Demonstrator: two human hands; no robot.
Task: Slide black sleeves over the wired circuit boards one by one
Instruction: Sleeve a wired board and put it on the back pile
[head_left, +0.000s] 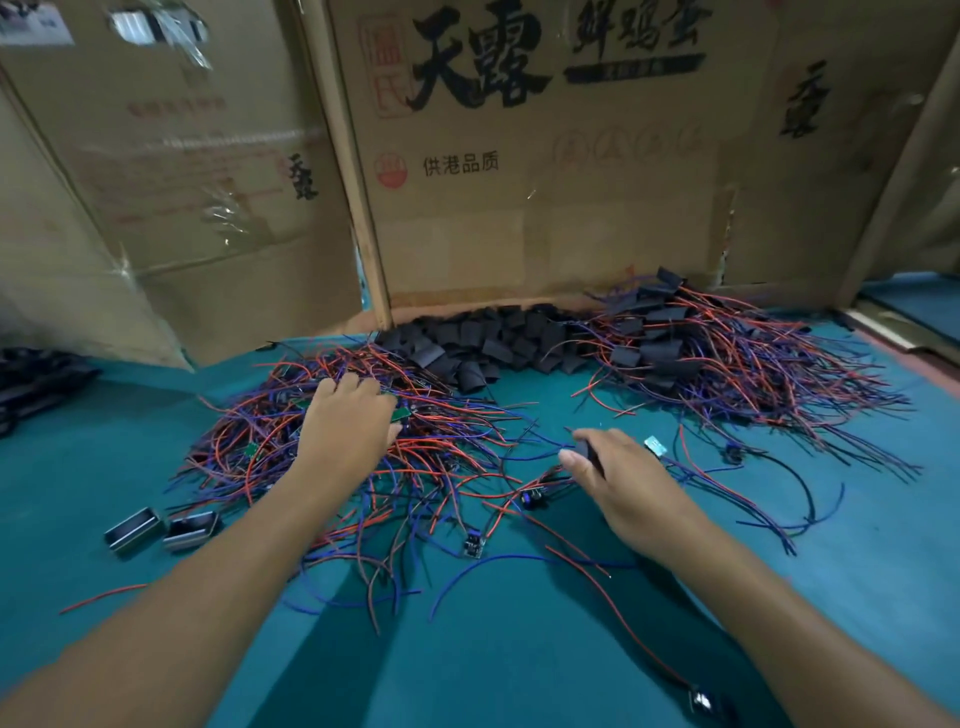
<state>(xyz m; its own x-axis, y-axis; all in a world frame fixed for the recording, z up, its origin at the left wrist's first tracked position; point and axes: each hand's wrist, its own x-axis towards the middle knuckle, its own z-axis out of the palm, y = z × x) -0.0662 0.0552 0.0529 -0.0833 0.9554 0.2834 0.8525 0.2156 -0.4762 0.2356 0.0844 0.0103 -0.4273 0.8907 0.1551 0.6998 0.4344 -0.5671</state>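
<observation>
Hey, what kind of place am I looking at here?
Probably a small hand-assembly workbench: a green table walled by cardboard boxes, a heap of loose black sleeves, and piles of red and blue wired boards.

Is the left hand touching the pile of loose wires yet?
Touching. The head view shows the left hand lying on the wire pile, fingers spread into the red and blue strands.

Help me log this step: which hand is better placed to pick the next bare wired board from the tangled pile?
Left, probably. The left hand already rests on the pile of unsleeved boards, fingers spread into the wires. The right hand is off the pile and pinches a black sleeve.
</observation>
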